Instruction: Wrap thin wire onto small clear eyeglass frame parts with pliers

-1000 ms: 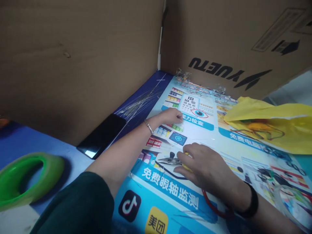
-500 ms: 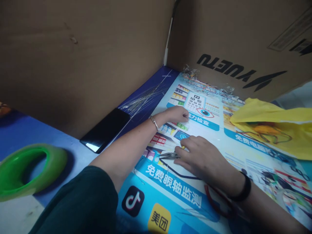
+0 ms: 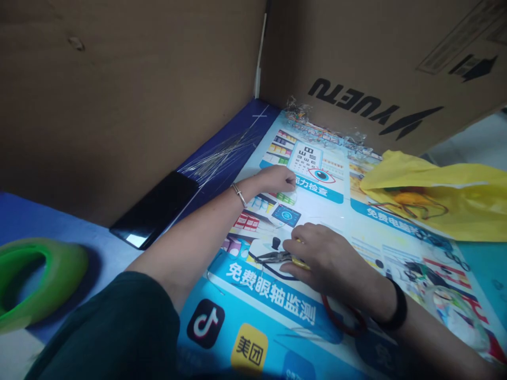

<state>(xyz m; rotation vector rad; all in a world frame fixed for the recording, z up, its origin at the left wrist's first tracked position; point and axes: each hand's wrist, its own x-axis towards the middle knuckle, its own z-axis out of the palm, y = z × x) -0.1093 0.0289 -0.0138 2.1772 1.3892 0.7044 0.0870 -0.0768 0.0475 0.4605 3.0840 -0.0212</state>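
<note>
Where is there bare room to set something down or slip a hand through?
Room shows on the blue surface between the green tape roll and black slab, and on the poster between left hand and right hand. Crowded: around the pliers, and along the lettered cardboard, where clear scraps tangle.

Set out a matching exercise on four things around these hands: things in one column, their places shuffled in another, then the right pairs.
Things
1. Green ring-shaped roll of tape
2. Glossy black flat phone
3. Crumpled yellow plastic bag
4. Yellow-handled metal pliers

Places
A. In the bare right hand
B. At the picture's right edge, partly on the printed blue-and-white sheet
C. At the picture's left edge
D. Beside the thin, shiny strands, near the brown cardboard on the left

Right pairs: 1-C, 2-D, 3-B, 4-A
</note>
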